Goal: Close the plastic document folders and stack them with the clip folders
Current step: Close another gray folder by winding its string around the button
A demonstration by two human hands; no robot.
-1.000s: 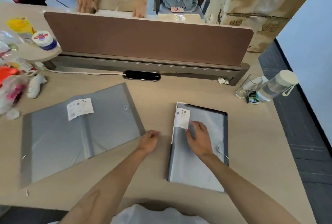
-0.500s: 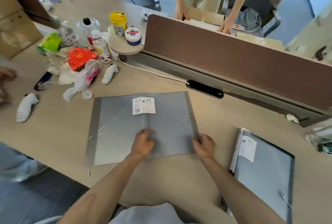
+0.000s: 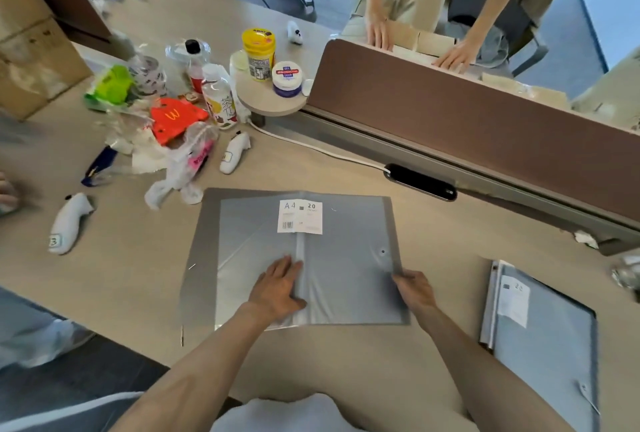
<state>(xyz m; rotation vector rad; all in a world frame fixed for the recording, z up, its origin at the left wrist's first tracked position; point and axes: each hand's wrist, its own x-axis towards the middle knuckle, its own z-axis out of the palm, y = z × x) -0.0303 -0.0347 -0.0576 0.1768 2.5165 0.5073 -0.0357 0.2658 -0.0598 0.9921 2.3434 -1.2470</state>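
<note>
An open grey plastic document folder point(image 3: 346, 258) lies flat on the desk in front of me, with a white "A4 20" label across its spine. My left hand point(image 3: 278, 289) presses flat on the folder beside the spine. My right hand point(image 3: 414, 287) pinches the folder's right edge near its lower corner. A closed grey folder point(image 3: 543, 334) with a white label rests on a darker one at the right side of the desk.
The wooden desk point(image 3: 346, 355) carries clutter at the back left: bottles, a yellow jar point(image 3: 259, 53), plastic bags, an orange packet point(image 3: 175, 118), white controllers point(image 3: 67, 223). A brown divider panel point(image 3: 467, 112) runs behind. Another person's hands rest beyond it.
My view swung left from the closed folder to the open one. Both hands left the closed folder; the left now presses the open folder's spine and the right grips its right edge.
</note>
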